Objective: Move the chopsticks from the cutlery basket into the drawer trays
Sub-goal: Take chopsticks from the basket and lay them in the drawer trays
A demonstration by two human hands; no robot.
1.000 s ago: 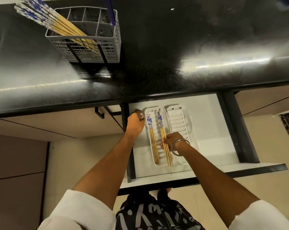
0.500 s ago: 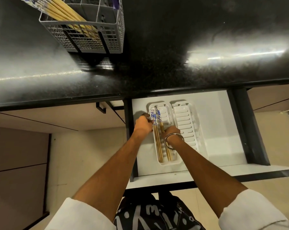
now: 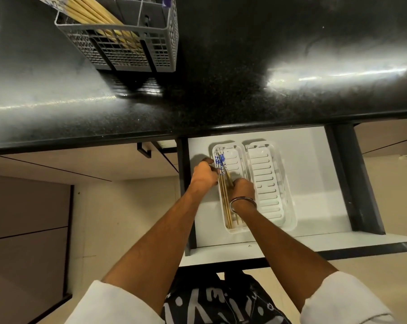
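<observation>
Two white slotted trays lie side by side in the open drawer (image 3: pixel 314 164). The left tray (image 3: pixel 237 157) holds several wooden chopsticks (image 3: pixel 225 202) with blue-and-white tops, bunched along its left side. My left hand (image 3: pixel 203 174) is at the tray's left edge, fingers curled against the chopsticks' patterned ends. My right hand (image 3: pixel 242 191), a metal bangle on its wrist, grips the chopsticks near their middle. The right tray (image 3: pixel 268 183) has nothing in it. On the black counter at top left, the grey cutlery basket (image 3: pixel 137 50) holds more chopsticks (image 3: pixel 92 12).
The black countertop (image 3: pixel 244 78) overhangs the drawer's back. The drawer has dark side rails (image 3: pixel 352 178) and a white front edge (image 3: pixel 291 244). Beige cabinet fronts (image 3: pixel 57 160) lie to the left, and a dark handle (image 3: pixel 144 150) sticks out beside the drawer.
The two pairs of chopsticks, spread apart in the left tray a second ago, are now pushed together at its left side. Both hands have closed in on them. The view shifted toward the drawer.
</observation>
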